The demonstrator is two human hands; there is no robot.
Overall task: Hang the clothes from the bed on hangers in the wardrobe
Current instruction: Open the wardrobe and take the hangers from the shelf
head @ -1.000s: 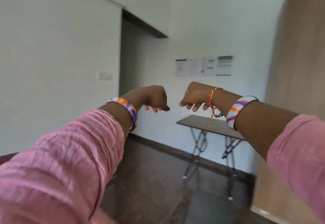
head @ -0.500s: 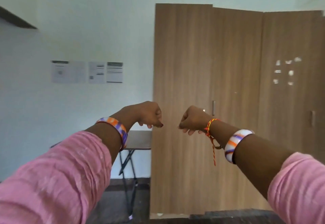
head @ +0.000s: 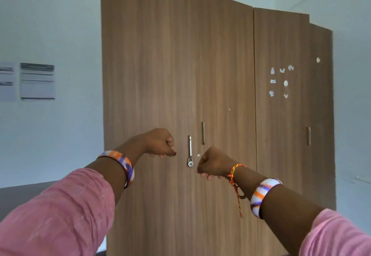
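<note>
The brown wooden wardrobe [head: 160, 65] fills the middle of the view with all its doors closed. A small padlock [head: 190, 162] hangs below the metal handle [head: 189, 145] of the left pair of doors. My left hand [head: 160, 143] is raised just left of that handle, fingers curled into a fist and holding nothing. My right hand [head: 213, 164] is a fist too, just right of the padlock, empty. Neither hand touches the doors. No clothes, hangers or bed are in view.
Another wardrobe door at the right carries a handle [head: 308, 135] and several small white stickers [head: 281, 81]. Printed notices [head: 37, 81] are stuck on the white wall at the left. A dark flat surface [head: 24, 193] shows at the lower left.
The view has swung right and come closer to the wardrobe. The folding table has left the view. Both fists stay raised in front, now beside the padlocked handle.
</note>
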